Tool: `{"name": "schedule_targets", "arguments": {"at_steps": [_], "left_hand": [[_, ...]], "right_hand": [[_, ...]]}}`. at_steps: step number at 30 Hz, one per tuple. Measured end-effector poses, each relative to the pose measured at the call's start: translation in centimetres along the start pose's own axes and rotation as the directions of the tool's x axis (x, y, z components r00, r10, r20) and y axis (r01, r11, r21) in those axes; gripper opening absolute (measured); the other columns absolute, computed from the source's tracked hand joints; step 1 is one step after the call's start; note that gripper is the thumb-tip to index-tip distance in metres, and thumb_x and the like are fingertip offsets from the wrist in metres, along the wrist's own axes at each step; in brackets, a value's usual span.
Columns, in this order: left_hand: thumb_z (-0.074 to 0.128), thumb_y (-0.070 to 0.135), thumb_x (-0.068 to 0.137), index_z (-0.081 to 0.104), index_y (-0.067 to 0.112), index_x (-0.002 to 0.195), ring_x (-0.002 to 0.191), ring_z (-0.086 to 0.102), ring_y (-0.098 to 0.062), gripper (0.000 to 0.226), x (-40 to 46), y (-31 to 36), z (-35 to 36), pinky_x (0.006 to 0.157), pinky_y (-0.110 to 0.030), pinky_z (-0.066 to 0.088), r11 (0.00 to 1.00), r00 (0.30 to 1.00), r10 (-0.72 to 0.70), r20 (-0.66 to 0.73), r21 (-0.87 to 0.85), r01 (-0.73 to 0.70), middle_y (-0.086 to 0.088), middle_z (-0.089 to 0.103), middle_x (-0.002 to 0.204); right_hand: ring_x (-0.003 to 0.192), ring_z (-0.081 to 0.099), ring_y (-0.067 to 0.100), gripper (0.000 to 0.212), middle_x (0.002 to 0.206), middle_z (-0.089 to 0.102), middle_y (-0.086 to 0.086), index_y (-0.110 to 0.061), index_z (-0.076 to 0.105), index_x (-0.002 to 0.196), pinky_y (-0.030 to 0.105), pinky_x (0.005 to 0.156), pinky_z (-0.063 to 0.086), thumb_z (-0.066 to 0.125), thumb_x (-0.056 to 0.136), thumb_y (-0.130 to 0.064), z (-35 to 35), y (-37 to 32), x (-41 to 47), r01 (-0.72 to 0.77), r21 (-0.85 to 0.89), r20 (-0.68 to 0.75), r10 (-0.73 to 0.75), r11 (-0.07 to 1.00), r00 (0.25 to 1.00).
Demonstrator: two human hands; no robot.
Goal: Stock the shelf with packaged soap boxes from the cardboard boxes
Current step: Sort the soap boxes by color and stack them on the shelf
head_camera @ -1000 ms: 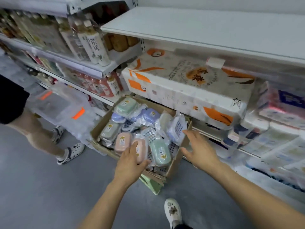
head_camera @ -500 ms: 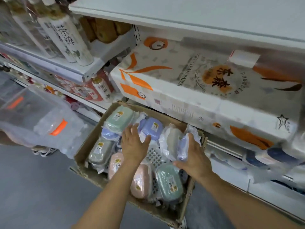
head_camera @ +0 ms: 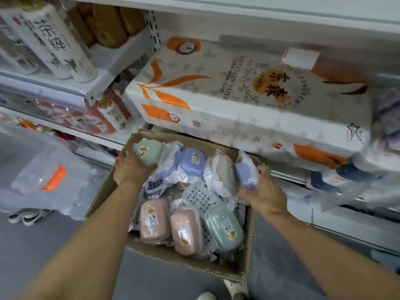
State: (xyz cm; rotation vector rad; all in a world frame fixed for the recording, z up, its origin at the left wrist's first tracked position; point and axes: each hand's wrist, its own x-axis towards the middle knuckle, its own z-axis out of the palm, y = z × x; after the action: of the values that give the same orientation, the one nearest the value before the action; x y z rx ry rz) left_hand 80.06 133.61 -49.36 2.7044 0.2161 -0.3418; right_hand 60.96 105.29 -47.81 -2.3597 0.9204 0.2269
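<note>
Both hands are down in the open brown cardboard box (head_camera: 218, 267), which sits on the floor under the shelving. The left hand (head_camera: 129, 167) curls around a wrapped mint-green soap box (head_camera: 149, 151) at the far left corner; the right hand (head_camera: 263, 194) grips a wrapped lavender soap box (head_camera: 246, 172) at the far right. Many wrapped soap boxes remain inside, so I judge stocking has barely begun.
</note>
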Motion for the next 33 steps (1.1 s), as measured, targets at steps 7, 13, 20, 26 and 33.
{"name": "schedule_targets", "arguments": {"at_steps": [7, 13, 20, 26, 33], "left_hand": [[0.077, 0.054, 0.060, 0.036, 0.020, 0.144, 0.114, 0.058, -0.027, 0.099, -12.7, 2.8, -3.0, 0.095, -0.044, 0.050, 0.940, 0.984, 0.175, 0.021, -0.301, -0.161, -0.006, 0.058, 0.130], [0.080, 0.049, 0.066, 0.037, 0.029, 0.144, 0.116, 0.056, -0.019, 0.091, -21.0, 7.2, -2.5, 0.097, -0.042, 0.049, 0.865, 0.912, 0.394, 0.118, -0.382, -0.325, 0.002, 0.054, 0.132], [0.083, 0.045, 0.064, 0.044, 0.028, 0.138, 0.111, 0.057, -0.016, 0.085, -28.9, 15.4, -0.4, 0.097, -0.040, 0.049, 0.775, 0.789, 0.586, 0.184, -0.409, -0.481, 0.004, 0.056, 0.128], [0.084, 0.042, 0.066, 0.050, 0.030, 0.131, 0.107, 0.057, -0.013, 0.074, -38.8, 25.3, 4.8, 0.092, -0.033, 0.048, 0.665, 0.652, 0.730, 0.205, -0.431, -0.609, 0.006, 0.057, 0.122], [0.075, 0.058, 0.052, 0.051, 0.034, 0.125, 0.105, 0.058, -0.012, 0.080, -54.7, 36.6, 16.0, 0.095, -0.040, 0.050, 0.637, 0.563, 0.763, 0.316, -0.512, -0.576, 0.007, 0.059, 0.121]], "right_hand": [[0.088, 0.056, 0.026, 0.045, 0.100, 0.056, 0.002, -0.018, 0.049, 0.117, 0.034, 0.070, 0.045, 0.070, 0.079, -0.026, -5.3, 0.2, -5.9, -0.039, 0.396, -0.142, 0.103, 0.917, 0.984], [0.067, 0.057, 0.014, 0.030, 0.083, 0.061, 0.005, -0.008, 0.054, 0.107, 0.018, 0.050, 0.041, 0.070, 0.082, -0.009, -10.3, 3.2, -10.6, -0.009, 0.664, -0.196, 0.186, 0.748, 0.963], [0.076, 0.063, 0.019, 0.022, 0.091, 0.068, 0.009, -0.008, 0.059, 0.098, 0.025, 0.061, 0.047, 0.073, 0.081, -0.009, -18.1, 12.3, -15.7, -0.009, 0.763, -0.226, 0.280, 0.647, 0.933], [0.095, 0.064, 0.024, 0.043, 0.106, 0.064, 0.007, -0.015, 0.051, 0.111, 0.042, 0.084, 0.053, 0.076, 0.077, -0.018, -25.3, 25.1, -20.3, -0.023, 0.798, -0.315, 0.450, 0.602, 0.835], [0.097, 0.064, 0.027, 0.036, 0.109, 0.065, 0.012, -0.011, 0.055, 0.108, 0.047, 0.085, 0.055, 0.075, 0.078, -0.010, -34.1, 45.3, -25.2, -0.052, 0.824, -0.352, 0.581, 0.564, 0.734]]}}
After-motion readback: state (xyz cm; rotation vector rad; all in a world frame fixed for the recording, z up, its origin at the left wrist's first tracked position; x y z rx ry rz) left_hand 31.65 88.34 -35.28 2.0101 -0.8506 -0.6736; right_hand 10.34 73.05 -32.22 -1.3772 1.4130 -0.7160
